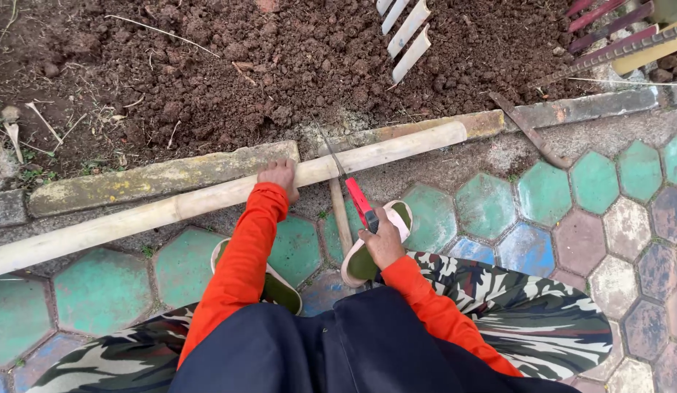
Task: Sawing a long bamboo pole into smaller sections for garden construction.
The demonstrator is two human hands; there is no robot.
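A long pale bamboo pole (171, 211) lies across the paved ground along a stone curb. My left hand (280, 177) presses down on the pole near its middle, fingers wrapped over it. My right hand (382, 240) grips the red handle of a small hand saw (349, 185). The saw's thin blade crosses the pole just right of my left hand, pointing toward the soil. Both arms wear orange sleeves. My feet in pale sandals rest on the tiles just behind the pole.
A weathered stone curb (164, 175) separates dark loose soil (280, 65) from coloured hexagonal paving tiles (549, 218). A short wooden stick (340, 218) lies under the saw. A white pronged tool (407, 33) sits in the soil. A rusty metal bar (531, 135) lies at right.
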